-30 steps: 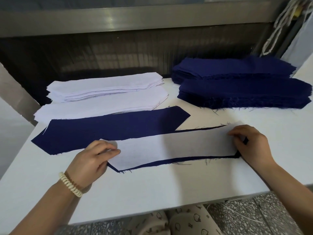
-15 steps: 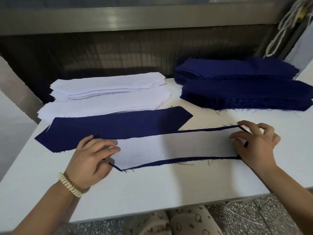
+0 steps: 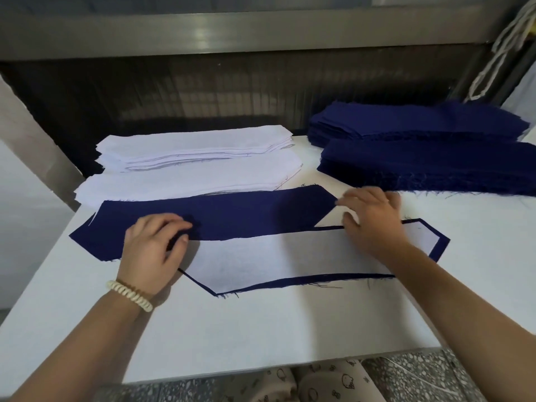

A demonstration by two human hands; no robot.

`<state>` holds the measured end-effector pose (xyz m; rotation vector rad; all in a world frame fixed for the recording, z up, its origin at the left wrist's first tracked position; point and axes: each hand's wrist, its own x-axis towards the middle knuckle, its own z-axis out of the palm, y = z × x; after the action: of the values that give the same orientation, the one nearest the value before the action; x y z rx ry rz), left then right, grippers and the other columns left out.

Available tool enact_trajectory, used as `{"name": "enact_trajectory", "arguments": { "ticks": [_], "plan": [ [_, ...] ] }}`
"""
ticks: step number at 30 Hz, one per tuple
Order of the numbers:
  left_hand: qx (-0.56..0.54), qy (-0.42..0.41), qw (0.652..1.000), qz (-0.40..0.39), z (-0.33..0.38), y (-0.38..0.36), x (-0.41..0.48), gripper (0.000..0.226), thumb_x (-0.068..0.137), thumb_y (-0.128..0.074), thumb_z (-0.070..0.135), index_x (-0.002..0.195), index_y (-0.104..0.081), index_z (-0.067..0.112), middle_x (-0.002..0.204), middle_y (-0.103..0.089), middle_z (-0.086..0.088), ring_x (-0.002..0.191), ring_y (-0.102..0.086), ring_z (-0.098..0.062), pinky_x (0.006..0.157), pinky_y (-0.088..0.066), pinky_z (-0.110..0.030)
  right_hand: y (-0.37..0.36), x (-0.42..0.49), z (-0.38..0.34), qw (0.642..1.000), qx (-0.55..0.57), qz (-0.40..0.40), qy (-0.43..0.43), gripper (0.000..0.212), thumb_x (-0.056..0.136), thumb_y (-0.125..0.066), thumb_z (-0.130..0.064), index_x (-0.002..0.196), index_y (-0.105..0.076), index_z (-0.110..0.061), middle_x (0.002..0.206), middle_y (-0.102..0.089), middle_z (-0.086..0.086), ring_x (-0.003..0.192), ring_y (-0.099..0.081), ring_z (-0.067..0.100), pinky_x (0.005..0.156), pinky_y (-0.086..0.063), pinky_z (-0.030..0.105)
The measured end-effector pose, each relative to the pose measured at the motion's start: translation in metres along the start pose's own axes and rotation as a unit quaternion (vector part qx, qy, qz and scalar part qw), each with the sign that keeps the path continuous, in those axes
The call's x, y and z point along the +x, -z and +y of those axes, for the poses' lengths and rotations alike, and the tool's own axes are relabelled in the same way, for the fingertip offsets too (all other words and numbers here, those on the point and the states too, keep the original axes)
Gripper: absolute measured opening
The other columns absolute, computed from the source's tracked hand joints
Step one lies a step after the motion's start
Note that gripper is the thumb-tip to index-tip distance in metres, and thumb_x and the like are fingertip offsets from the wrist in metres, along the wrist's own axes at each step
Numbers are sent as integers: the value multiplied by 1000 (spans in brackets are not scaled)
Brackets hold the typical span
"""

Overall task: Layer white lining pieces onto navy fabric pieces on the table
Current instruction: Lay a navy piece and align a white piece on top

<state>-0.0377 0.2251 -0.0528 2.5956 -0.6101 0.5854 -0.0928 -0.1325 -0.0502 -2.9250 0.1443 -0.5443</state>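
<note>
A white lining piece (image 3: 290,256) lies flat on a navy fabric piece (image 3: 441,242), whose dark border shows along the near edge and at the right tip. Just behind it lies a bare navy piece (image 3: 246,216). My left hand (image 3: 153,248) sits on the near edge of that bare piece, with curled fingers on top and the thumb at the edge, pinching it. My right hand (image 3: 371,216) reaches over the layered pair, its fingertips touching the bare piece's pointed right tip.
Two stacks of white lining (image 3: 197,146) (image 3: 188,181) sit at the back left of the white table (image 3: 261,329). Two stacks of navy pieces (image 3: 420,120) (image 3: 435,163) sit at the back right. A metal rail (image 3: 232,33) runs behind, and white cords (image 3: 499,53) hang at the top right.
Both hands have left the ends of the layered white-on-navy pair and moved back onto the bare navy piece. The left hand is now at its near edge and the right at its tip.
</note>
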Motion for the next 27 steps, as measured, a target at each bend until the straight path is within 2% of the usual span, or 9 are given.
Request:
{"name": "enact_trajectory", "arguments": {
  "ticks": [3,5,9,13,15,18,23,25,27],
  "plan": [
    [20,76,997,6,-6,-2,17,60,84,-26,48,113,-67,13,119,-60,-6,114,-42,-32,94,-28,-44,-13,32,-28,996,-43,-20,77,41,91,-50,-23,131,-54,-27,147,-39,-2,139,-25,19,103,-13,39],
    [44,99,994,4,-14,-4,29,61,86,-25,49,120,-63,16,128,-56,-5,122,-36,-29,99,-24,-44,-23,51,-44,993,-53,-57,90,46,94,-43,-30,140,-41,-33,155,-23,-4,144,-11,17,106,-12,42],
    [92,150,984,-11,-36,-10,49,62,87,-19,52,135,-49,25,148,-37,-5,134,-23,-29,107,-15,-45,-41,78,-66,990,-48,-120,59,49,99,-28,-39,147,-17,-39,158,-9,-2,145,3,16,111,-10,49],
    [145,198,966,-83,-52,-19,67,62,90,-13,61,145,-27,35,157,-13,-8,141,-11,-28,110,-8,-48,-52,95,-79,984,-37,-174,13,50,100,-19,-44,147,-5,-42,158,-2,6,144,10,19,111,-5,52],
    [164,215,955,-124,-58,-22,75,55,94,-15,59,144,-24,37,156,-11,-7,141,-8,-26,109,-6,-50,-54,100,-83,980,-20,-197,-3,49,100,-17,-45,148,-7,-40,158,-3,6,145,9,18,112,-2,53],
    [167,208,949,-170,-61,-24,80,48,93,-12,58,126,-37,33,143,-31,-5,136,-19,-27,106,-11,-53,-55,105,-87,980,-11,-198,-3,49,100,-16,-42,148,-14,-34,157,-7,0,145,1,16,112,0,53],
    [175,190,952,-165,-61,-25,76,50,94,-16,57,127,-38,28,151,-29,-2,137,-21,-26,105,-10,-53,-52,106,-92,984,-16,-178,3,50,100,-19,-37,149,-16,-27,157,-10,-8,145,-3,14,112,0,52],
    [173,186,954,-160,-61,-23,75,50,93,-18,59,124,-39,26,150,-31,1,137,-21,-26,105,-10,-53,-51,104,-94,989,3,-149,3,51,99,-26,-32,149,-16,-26,157,-12,-8,144,-8,15,112,-3,50],
    [172,186,956,-148,-61,-21,74,55,91,-23,63,129,-37,26,149,-32,3,137,-20,-27,105,-10,-53,-49,101,-94,993,22,-115,10,57,94,-36,-22,148,-20,-26,156,-17,-6,141,-17,16,111,-5,45]
  ]
}}
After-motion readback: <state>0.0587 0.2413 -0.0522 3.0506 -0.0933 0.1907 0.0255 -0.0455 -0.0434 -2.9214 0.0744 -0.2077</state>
